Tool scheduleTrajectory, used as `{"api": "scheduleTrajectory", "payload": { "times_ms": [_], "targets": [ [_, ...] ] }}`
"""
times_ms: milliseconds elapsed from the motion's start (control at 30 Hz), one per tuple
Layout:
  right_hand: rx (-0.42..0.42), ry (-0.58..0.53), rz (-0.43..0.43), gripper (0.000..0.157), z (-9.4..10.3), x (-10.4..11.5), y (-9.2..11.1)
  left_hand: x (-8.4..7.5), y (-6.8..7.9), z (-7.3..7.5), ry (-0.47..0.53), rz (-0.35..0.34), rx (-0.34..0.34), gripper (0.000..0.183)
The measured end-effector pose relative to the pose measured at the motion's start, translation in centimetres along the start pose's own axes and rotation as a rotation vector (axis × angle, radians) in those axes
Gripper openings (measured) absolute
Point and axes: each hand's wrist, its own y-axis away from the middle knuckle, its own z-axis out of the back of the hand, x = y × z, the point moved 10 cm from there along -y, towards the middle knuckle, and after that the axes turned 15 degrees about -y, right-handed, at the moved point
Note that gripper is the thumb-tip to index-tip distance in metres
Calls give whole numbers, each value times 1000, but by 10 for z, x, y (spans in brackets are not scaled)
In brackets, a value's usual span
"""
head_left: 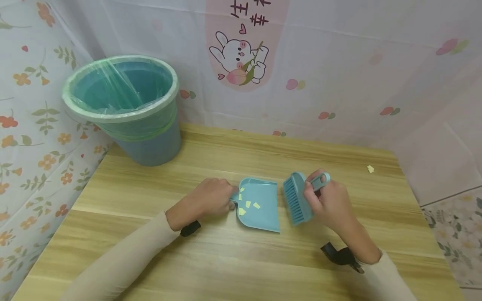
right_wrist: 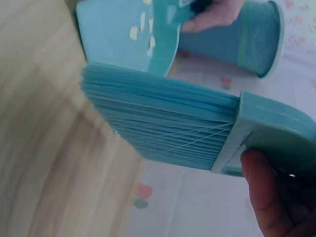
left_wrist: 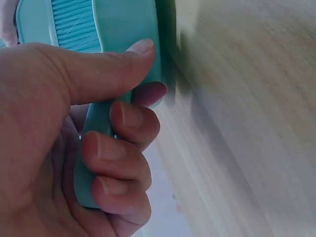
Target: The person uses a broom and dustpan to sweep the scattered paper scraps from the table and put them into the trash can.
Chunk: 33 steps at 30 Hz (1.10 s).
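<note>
My left hand [head_left: 215, 196] grips the handle of a light blue dustpan [head_left: 263, 209] that lies on the wooden table. In the left wrist view its fingers curl round the handle [left_wrist: 94, 148], with the thumb along the pan's back edge. Several pale yellow scraps [head_left: 248, 204] lie in the pan, mostly near its handle end. My right hand [head_left: 333, 205] holds a blue hand brush [head_left: 298, 198] by its handle, just right of the pan's open edge. The bristles [right_wrist: 163, 116] point toward the pan, a small gap apart from it in the head view.
A blue bucket [head_left: 150, 144] lined with a green-tinted clear bag stands at the table's back left. One more yellow scrap [head_left: 370, 169] lies on the table [head_left: 211, 259] at the far right. Printed cloth [head_left: 331, 75] hangs behind and at the left.
</note>
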Motion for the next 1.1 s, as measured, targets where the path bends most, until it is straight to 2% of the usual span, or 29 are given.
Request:
{"api": "scheduleTrajectory", "payload": {
  "times_ms": [200,333,467,700,967,1100],
  "targets": [
    [-5,92,29,13,8,-7,1,4,4,-5,52,24,14,17],
    [16,140,5,7,5,-17,5,6,6,-11,97,40,31,21],
    [32,150,-34,4,2,-25,10,6,7,-13,131,45,33,20],
    [23,140,-48,4,1,-27,13,8,8,-14,187,35,29,19],
    [24,141,-58,4,2,-28,12,16,5,-10,183,29,29,15],
    [18,133,-71,4,3,-29,12,21,3,-1,135,22,2,19]
  ]
}}
